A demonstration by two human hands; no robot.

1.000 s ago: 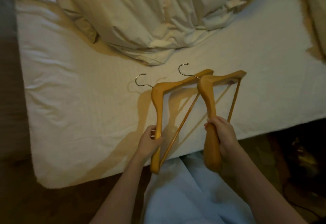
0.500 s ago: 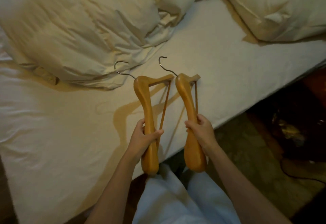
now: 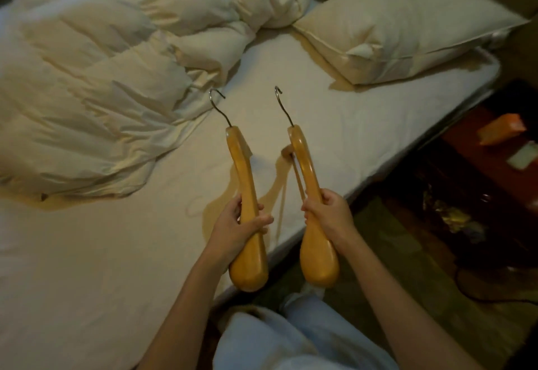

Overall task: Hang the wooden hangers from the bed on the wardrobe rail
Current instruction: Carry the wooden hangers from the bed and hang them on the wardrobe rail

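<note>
Two wooden hangers with metal hooks are lifted above the bed [image 3: 349, 125], seen edge-on with hooks pointing away from me. My left hand [image 3: 235, 227] is shut on the left hanger [image 3: 243, 171] around its lower arm. My right hand [image 3: 329, 215] is shut on the right hanger [image 3: 305, 166] the same way; its thin crossbar shows beside it. The hangers sit side by side, apart. No wardrobe or rail is in view.
A crumpled cream duvet [image 3: 110, 64] covers the left and back of the bed. A pillow [image 3: 401, 26] lies at the back right. To the right, on the dark floor, are an orange packet [image 3: 500, 128], clutter and a black cable [image 3: 477, 294].
The view has swung right, bringing the pillow and the floor at the right into sight. Both hangers have turned from broadside to edge-on, still held in my hands.
</note>
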